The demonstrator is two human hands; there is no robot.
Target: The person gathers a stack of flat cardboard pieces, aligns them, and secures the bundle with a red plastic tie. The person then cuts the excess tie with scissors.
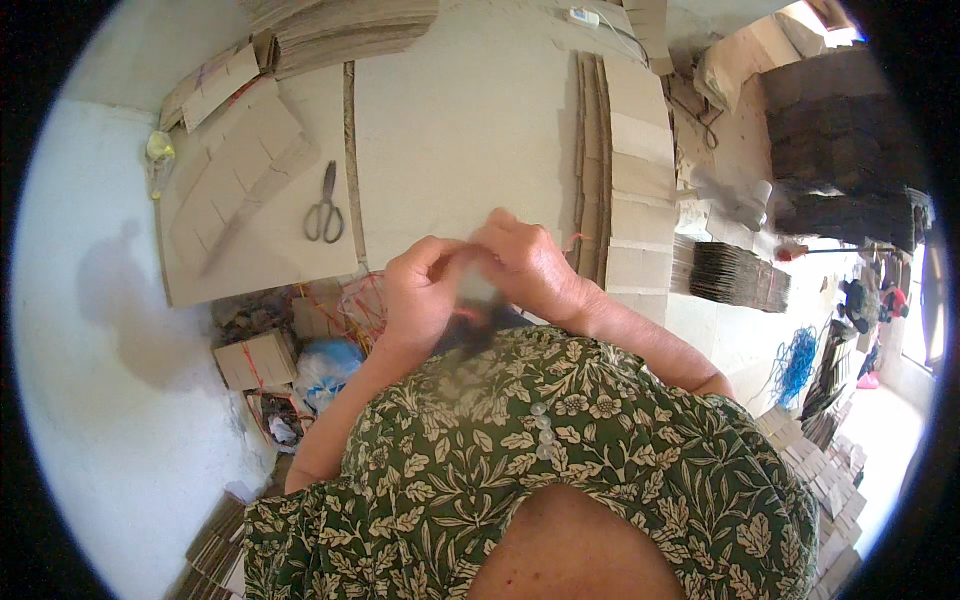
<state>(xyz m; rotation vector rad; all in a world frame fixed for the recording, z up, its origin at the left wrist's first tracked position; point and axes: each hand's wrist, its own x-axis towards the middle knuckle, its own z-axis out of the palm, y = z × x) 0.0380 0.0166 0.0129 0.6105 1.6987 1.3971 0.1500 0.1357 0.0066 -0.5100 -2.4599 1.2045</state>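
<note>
Left hand (425,285) and right hand (535,268) meet by the desk (450,130), fingers drawn together, on what I can't tell; red string (574,241) shows beside the right. I'd pinch steadily, string untangled.

From where I stand, the person's bare left forearm (348,402) and right forearm (650,348) angle inward. The left hand (424,282) and right hand (535,268), both curled, meet or nearly meet before the torso (580,440); I can't tell which.
</note>
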